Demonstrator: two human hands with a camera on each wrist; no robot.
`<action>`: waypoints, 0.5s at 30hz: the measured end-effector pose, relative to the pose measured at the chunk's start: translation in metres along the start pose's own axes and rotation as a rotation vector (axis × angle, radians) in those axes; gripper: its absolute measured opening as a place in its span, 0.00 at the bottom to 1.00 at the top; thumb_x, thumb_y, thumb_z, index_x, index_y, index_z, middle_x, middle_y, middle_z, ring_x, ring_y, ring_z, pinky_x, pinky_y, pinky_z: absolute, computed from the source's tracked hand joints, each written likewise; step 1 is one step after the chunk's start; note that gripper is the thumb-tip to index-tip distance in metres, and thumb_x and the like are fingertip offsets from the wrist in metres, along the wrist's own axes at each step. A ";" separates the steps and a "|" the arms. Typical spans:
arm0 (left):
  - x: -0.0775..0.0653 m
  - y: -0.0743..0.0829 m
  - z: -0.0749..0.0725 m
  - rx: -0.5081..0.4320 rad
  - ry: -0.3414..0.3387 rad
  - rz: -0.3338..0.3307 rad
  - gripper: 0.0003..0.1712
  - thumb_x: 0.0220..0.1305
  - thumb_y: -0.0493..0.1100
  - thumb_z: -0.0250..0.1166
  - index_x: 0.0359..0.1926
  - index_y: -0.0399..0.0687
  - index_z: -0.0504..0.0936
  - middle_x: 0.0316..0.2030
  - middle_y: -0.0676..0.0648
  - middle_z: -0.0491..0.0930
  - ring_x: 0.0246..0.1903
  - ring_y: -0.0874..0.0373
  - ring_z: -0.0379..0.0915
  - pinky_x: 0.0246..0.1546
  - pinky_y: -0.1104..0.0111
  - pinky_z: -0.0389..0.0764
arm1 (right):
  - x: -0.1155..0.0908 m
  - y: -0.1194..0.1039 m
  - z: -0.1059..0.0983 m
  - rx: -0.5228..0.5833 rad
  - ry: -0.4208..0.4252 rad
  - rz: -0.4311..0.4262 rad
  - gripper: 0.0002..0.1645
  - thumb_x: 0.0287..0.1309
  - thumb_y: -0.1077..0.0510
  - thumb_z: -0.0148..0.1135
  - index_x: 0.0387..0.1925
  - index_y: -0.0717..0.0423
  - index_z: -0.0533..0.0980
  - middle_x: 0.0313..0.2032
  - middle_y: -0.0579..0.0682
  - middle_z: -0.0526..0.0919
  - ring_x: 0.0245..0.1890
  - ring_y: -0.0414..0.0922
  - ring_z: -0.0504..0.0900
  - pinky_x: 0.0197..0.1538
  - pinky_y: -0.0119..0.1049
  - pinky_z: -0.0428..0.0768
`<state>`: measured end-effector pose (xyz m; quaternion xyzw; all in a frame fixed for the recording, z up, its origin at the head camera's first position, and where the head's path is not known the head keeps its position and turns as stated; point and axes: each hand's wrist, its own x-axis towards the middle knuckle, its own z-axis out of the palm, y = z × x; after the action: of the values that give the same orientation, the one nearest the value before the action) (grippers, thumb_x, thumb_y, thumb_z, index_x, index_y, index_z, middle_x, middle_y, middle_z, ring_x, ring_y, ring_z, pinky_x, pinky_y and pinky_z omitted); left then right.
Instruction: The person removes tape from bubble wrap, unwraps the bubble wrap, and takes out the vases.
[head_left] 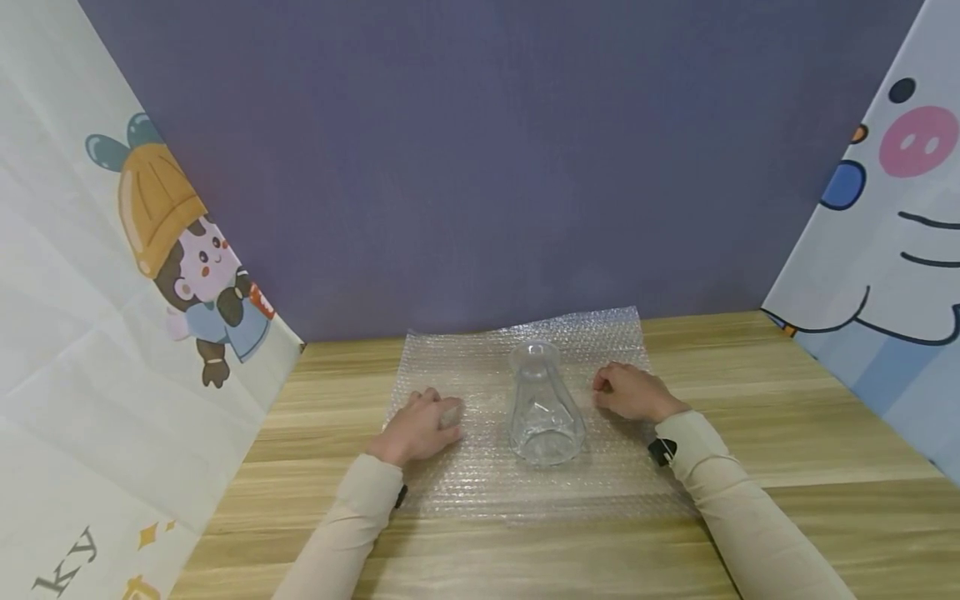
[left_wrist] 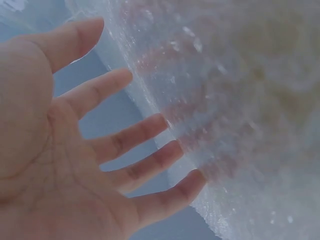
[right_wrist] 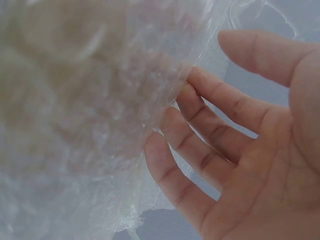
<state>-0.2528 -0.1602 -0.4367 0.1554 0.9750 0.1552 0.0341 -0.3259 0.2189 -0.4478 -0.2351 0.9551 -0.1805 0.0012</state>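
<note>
A clear glass vase [head_left: 546,408] with a flared mouth and wide base is on a sheet of bubble wrap [head_left: 468,367], its neck toward the back in the head view. Left of it, my left hand [head_left: 423,427] is over the wrap with thumb and fingers spread. The left wrist view has those fingertips right at the bubble wrap [left_wrist: 250,125], with faint finger shapes in the film. On the other side, my right hand [head_left: 633,392] is near the sheet's right part. Its fingers bend slightly in the right wrist view, fingertips at the bubble wrap [right_wrist: 90,125], thumb apart.
The sheet lies on a wood-grain table [head_left: 750,417]. A dark blue-grey panel [head_left: 495,167] rises behind it. White cloths with cartoon prints flank the table, a capped figure [head_left: 202,258] on the left cloth and a pink snout [head_left: 918,142] on the right.
</note>
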 end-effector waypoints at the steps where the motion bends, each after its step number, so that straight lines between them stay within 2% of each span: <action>1: 0.000 0.001 0.000 0.004 -0.002 -0.001 0.32 0.68 0.56 0.66 0.69 0.50 0.76 0.60 0.35 0.76 0.57 0.39 0.71 0.55 0.42 0.81 | 0.000 0.000 -0.001 -0.001 -0.001 -0.001 0.10 0.65 0.54 0.65 0.43 0.55 0.83 0.39 0.50 0.85 0.41 0.48 0.83 0.45 0.50 0.83; 7: 0.001 0.004 0.002 0.039 -0.012 -0.013 0.36 0.68 0.56 0.66 0.71 0.49 0.73 0.63 0.33 0.73 0.62 0.34 0.69 0.56 0.40 0.81 | -0.001 -0.001 -0.002 0.001 0.000 0.001 0.10 0.64 0.54 0.65 0.42 0.55 0.83 0.39 0.49 0.85 0.40 0.47 0.83 0.43 0.50 0.83; 15: 0.004 0.006 0.005 0.090 -0.012 -0.022 0.35 0.67 0.55 0.68 0.69 0.44 0.73 0.60 0.35 0.74 0.56 0.37 0.70 0.48 0.46 0.84 | 0.000 -0.002 -0.001 0.005 0.001 0.004 0.09 0.64 0.54 0.65 0.41 0.54 0.82 0.38 0.49 0.84 0.39 0.47 0.82 0.43 0.49 0.82</action>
<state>-0.2546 -0.1522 -0.4399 0.1470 0.9824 0.1101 0.0347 -0.3248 0.2181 -0.4462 -0.2330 0.9551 -0.1828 0.0015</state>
